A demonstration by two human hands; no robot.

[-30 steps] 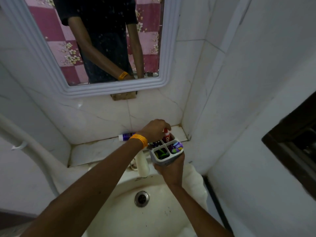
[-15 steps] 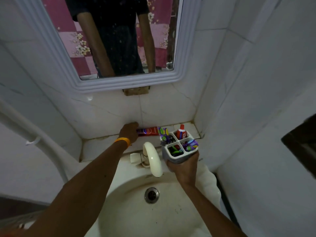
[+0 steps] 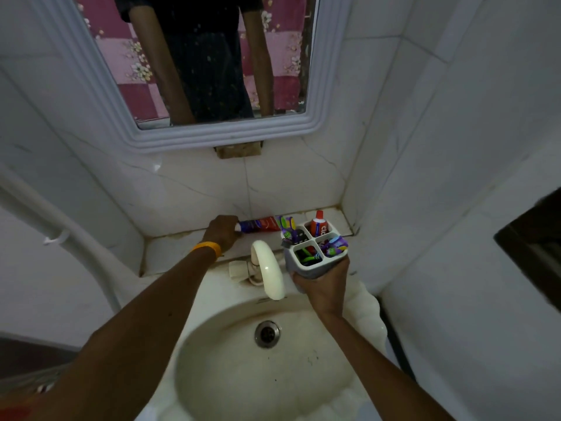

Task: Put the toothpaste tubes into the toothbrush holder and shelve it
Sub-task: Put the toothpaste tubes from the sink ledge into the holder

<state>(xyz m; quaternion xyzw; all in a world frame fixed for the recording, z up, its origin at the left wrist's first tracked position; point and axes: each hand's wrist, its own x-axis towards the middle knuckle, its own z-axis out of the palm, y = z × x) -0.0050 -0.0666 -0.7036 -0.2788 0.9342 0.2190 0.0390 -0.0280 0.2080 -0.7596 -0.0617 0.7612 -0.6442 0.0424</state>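
My right hand (image 3: 322, 289) grips a grey four-compartment toothbrush holder (image 3: 306, 269) from below, held over the basin's back edge. A red toothpaste tube (image 3: 318, 226) stands cap up in its far right compartment; toothbrushes fill the others. A second red and blue toothpaste tube (image 3: 260, 224) lies flat on the tiled shelf (image 3: 173, 250) against the wall. My left hand (image 3: 222, 231), with an orange wristband, closes its fingers around that tube's white cap end.
A white tap (image 3: 268, 268) curves over the washbasin (image 3: 230, 375) between my hands. A white-framed mirror (image 3: 224, 135) hangs above the shelf. Tiled walls close in at the right, and a white pipe (image 3: 76, 247) runs down the left.
My left hand left the holder, where it had been at the first tube, and reached left to the lying tube's cap. The holder stays in my right hand.
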